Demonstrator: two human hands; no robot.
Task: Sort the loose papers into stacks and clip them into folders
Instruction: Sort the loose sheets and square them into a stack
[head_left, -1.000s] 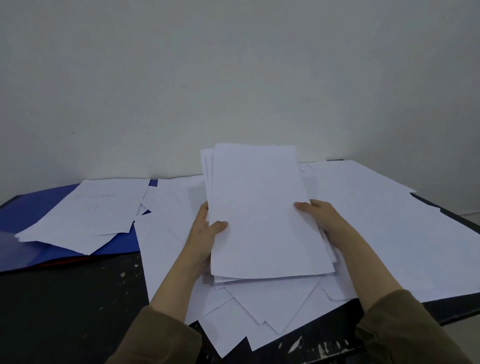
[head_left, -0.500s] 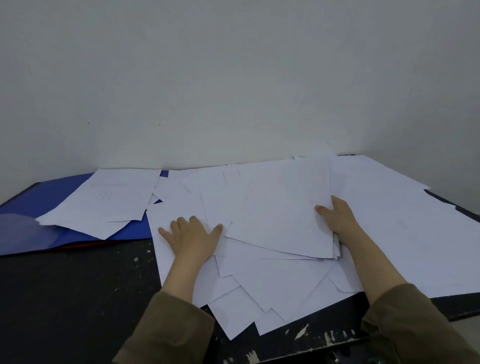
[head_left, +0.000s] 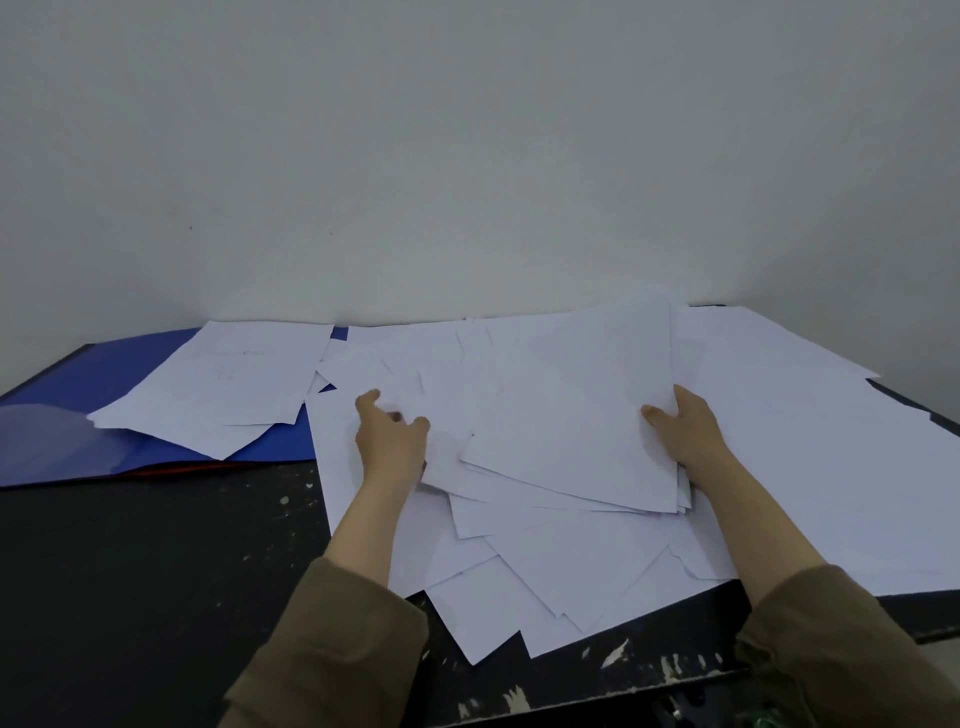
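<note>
White loose papers (head_left: 545, 566) lie scattered over the middle of the dark table (head_left: 130, 571). On top of them rests a gathered stack of sheets (head_left: 576, 415), its far edge slightly raised. My right hand (head_left: 688, 431) grips the stack's right edge, thumb on top and fingers underneath. To the stack's left, my left hand (head_left: 392, 441) has its fingers curled and pinches a loose sheet (head_left: 441, 395). An open blue folder (head_left: 119, 374) lies at the back left with a few sheets (head_left: 223, 384) on it.
More large white sheets (head_left: 810, 447) cover the table's right side up to the wall (head_left: 467, 156). The table's front edge (head_left: 597, 691) is chipped with white flecks. Bare dark tabletop shows at the front left.
The stack, held upright in both hands a second ago, now lies on the pile. My left hand let go, pressed flat on the papers, then curled onto a loose sheet. My right hand kept its grip.
</note>
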